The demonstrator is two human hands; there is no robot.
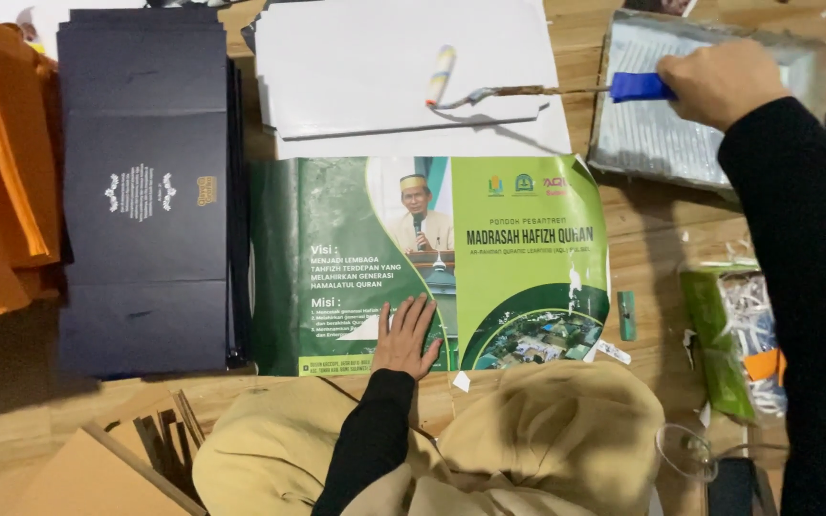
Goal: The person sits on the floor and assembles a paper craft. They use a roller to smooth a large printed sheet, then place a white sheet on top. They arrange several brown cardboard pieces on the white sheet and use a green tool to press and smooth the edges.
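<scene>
Wooden table (pixel 662 239): my left hand (pixel 405 336), fingers spread, pins green printed sheet (pixel 432 263); right hand (pixel 719 81), fingers wrapped on roller (pixel 528 88) handle, over white sheets (pixel 384 67). I judge gluing barely begun.

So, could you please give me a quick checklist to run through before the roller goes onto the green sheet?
1. Roller in hand: ok. The right hand grips the blue handle of the paint roller.
2. Sheet held down: ok. The left hand lies flat on the green printed sheet.
3. Sheet lying flat: not ok; its left part looks wrinkled.
4. Roller loaded with glue: cannot tell.
5. Tray within reach: ok. The grey tray sits under the right hand.
6. Scraps near the sheet: not ok; paper bits lie at its right corner.
</scene>
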